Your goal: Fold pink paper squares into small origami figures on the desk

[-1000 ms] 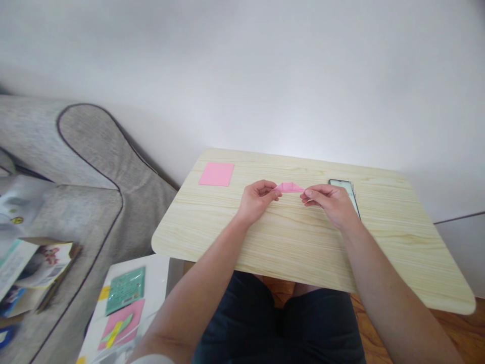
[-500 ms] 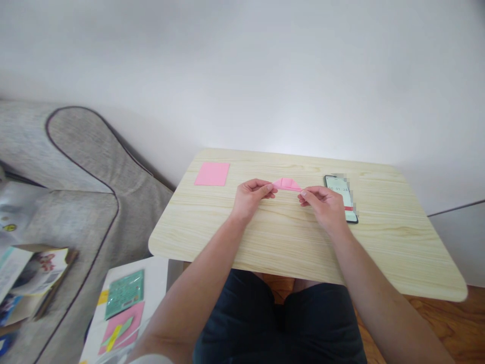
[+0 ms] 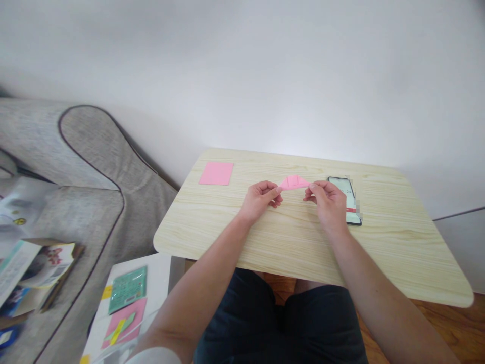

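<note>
A small folded pink paper piece (image 3: 294, 182) is held between both hands just above the light wooden table (image 3: 303, 247). My left hand (image 3: 260, 199) pinches its left tip with thumb and fingers closed. My right hand (image 3: 327, 201) pinches its right tip the same way. The paper arches upward in the middle between the two pinches. A flat square of pink paper (image 3: 216, 173) lies apart at the table's far left corner.
A phone (image 3: 346, 199) with a lit screen lies just right of my right hand. A grey sofa (image 3: 71, 167) with booklets (image 3: 34, 268) stands to the left. A white surface (image 3: 125, 303) below left carries green and pink paper packs. A white wall rises behind.
The hands have drawn closer together, and the pink folded piece has bowed up from nearly flat into an arch.
</note>
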Action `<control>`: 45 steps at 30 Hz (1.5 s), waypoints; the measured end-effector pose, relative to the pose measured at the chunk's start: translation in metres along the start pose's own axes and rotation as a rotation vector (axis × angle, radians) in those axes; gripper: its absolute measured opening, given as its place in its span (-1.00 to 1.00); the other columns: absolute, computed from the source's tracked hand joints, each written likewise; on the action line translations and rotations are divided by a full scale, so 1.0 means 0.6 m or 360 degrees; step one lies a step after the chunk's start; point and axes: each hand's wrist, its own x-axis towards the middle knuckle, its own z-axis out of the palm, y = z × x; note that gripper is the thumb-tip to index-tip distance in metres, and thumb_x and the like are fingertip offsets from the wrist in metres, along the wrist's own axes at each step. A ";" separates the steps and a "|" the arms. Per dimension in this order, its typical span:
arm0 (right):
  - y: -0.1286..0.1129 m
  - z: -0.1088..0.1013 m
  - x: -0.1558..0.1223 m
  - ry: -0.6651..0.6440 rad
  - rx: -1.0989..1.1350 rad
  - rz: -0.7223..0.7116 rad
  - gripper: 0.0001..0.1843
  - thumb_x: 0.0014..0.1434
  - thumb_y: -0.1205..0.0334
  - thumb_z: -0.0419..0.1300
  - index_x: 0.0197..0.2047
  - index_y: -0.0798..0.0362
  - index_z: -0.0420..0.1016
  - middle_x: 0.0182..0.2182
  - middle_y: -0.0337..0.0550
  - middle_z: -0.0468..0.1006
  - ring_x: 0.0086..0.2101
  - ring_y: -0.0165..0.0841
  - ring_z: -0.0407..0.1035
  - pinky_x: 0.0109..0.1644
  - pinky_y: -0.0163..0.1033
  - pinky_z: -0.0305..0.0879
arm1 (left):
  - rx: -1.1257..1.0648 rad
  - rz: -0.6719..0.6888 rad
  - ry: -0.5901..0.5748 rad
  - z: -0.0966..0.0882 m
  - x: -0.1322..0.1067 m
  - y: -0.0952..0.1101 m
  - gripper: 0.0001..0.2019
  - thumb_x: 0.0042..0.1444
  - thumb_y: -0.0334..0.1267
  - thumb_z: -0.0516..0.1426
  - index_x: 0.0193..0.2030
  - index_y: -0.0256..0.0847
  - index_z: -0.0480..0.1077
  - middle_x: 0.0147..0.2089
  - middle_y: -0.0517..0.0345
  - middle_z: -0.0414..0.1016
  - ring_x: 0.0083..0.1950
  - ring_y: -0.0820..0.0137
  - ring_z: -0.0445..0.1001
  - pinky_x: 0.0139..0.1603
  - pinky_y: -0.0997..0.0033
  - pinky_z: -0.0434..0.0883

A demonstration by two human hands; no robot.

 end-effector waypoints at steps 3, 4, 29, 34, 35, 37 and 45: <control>0.002 0.004 0.003 -0.0056 0.0109 0.0093 -0.73 0.13 -0.01 0.41 -0.23 0.00 0.61 -0.37 -0.20 0.64 -0.35 -0.37 0.52 -0.22 -0.19 0.58 | 0.0055 0.0054 -0.0006 0.000 -0.001 -0.001 -0.62 0.08 0.03 0.37 -0.27 -0.28 0.49 -0.41 0.12 0.59 -0.43 0.48 0.49 -0.33 0.43 0.45; 0.002 0.006 0.004 -0.0082 0.0140 0.0127 -0.70 0.12 -0.03 0.43 -0.21 0.00 0.62 -0.35 -0.18 0.66 -0.34 -0.36 0.54 -0.22 -0.19 0.58 | 0.0059 0.0074 0.0000 0.000 -0.001 0.000 -0.63 0.08 0.03 0.37 -0.27 -0.28 0.49 -0.41 0.13 0.59 -0.43 0.48 0.49 -0.31 0.43 0.45; 0.001 0.022 -0.002 -0.0512 -0.0323 0.0114 -0.61 0.12 -0.12 0.43 -0.23 0.05 0.69 -0.34 -0.10 0.71 -0.31 -0.25 0.58 -0.13 -0.15 0.46 | 0.0329 0.0169 -0.0128 0.000 -0.007 0.003 -0.63 0.14 0.03 0.34 -0.36 -0.32 0.57 -0.40 0.04 0.61 -0.39 0.42 0.55 -0.29 0.45 0.46; -0.002 0.017 -0.004 -0.0512 -0.0450 0.0044 -0.65 0.14 -0.11 0.41 -0.30 0.04 0.67 -0.38 -0.11 0.71 -0.33 -0.24 0.57 -0.20 -0.18 0.38 | 0.0293 0.0187 -0.0158 0.001 -0.009 0.002 -0.66 0.14 -0.01 0.34 -0.36 -0.32 0.57 -0.41 0.06 0.60 -0.39 0.44 0.53 -0.27 0.45 0.44; -0.003 0.015 -0.004 -0.0516 -0.0466 0.0031 -0.65 0.14 -0.11 0.41 -0.31 0.04 0.67 -0.38 -0.11 0.71 -0.33 -0.24 0.56 -0.21 -0.18 0.37 | 0.0290 0.0190 -0.0154 0.002 -0.009 0.001 -0.66 0.14 -0.02 0.35 -0.36 -0.31 0.57 -0.42 0.07 0.60 -0.39 0.44 0.52 -0.27 0.45 0.44; -0.004 0.013 -0.006 -0.0533 -0.0500 0.0010 -0.66 0.15 -0.09 0.40 -0.31 0.04 0.67 -0.38 -0.12 0.71 -0.34 -0.25 0.55 -0.22 -0.19 0.35 | 0.0263 0.0200 -0.0134 0.003 -0.008 -0.002 -0.69 0.11 -0.03 0.37 -0.33 -0.30 0.58 -0.41 0.09 0.60 -0.37 0.44 0.52 -0.26 0.45 0.42; -0.005 0.013 -0.013 -0.0598 -0.0550 0.0070 -0.68 0.15 -0.07 0.39 -0.32 0.04 0.65 -0.40 -0.14 0.69 -0.39 -0.30 0.51 -0.32 -0.24 0.29 | 0.0361 0.0293 0.0026 0.003 -0.005 -0.009 -0.67 0.10 0.01 0.37 -0.25 -0.27 0.62 -0.32 0.08 0.64 -0.33 0.44 0.48 -0.29 0.44 0.34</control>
